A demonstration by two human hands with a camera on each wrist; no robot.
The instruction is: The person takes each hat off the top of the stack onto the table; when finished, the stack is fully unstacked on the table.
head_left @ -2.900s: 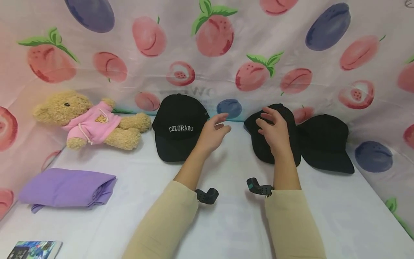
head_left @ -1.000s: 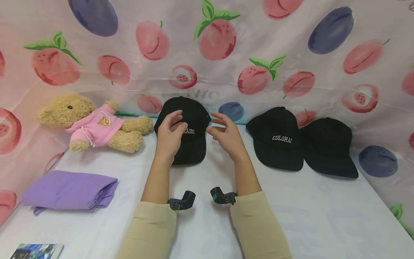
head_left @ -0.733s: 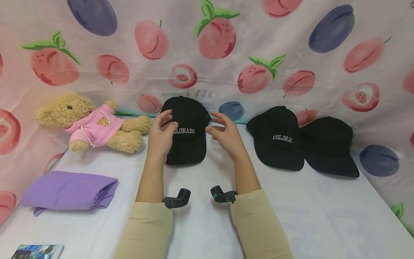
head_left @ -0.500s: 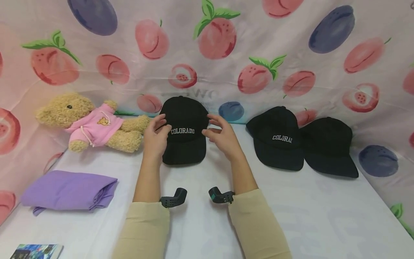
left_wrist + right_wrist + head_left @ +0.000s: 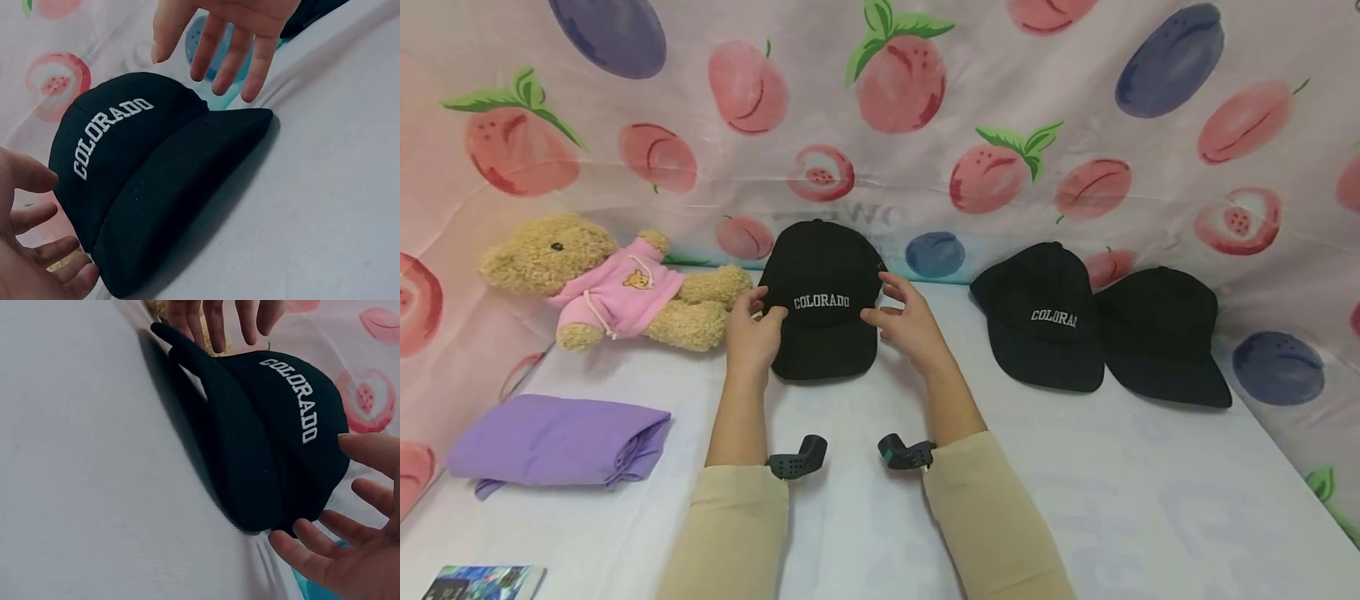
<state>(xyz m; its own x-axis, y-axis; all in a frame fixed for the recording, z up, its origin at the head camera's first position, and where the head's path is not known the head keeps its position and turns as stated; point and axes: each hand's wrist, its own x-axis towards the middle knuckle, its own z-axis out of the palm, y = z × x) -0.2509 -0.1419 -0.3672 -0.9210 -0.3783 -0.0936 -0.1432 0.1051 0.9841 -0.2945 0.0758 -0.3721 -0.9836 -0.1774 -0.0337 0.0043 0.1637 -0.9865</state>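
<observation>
A black baseball cap [image 5: 820, 354] with white COLORADO lettering sits on the white table, its brim toward me. At its left side is my left hand [image 5: 754, 337], fingers loosely bent and spread. My right hand [image 5: 912, 325] is opposite, its fingertips right at the cap's right edge. In the left wrist view the cap [image 5: 169, 181] lies between both hands, neither one curled round it. The right wrist view shows the raised brim of the cap [image 5: 231, 437], with my right hand's fingers [image 5: 306, 556] spread along the near side.
Two more black caps, a lettered one [image 5: 1037, 350] and a plain-looking one [image 5: 1157, 333], overlap at the right. A teddy bear [image 5: 617, 287] in a pink hoodie lies at left, above a folded purple cloth [image 5: 557, 442]. A colourful booklet [image 5: 490, 582] is at the near left corner.
Both hands have moved left: the right hand came from over the lettered right cap to the middle cap's right side. The left hand crossed to its left side, and both have lowered slightly.
</observation>
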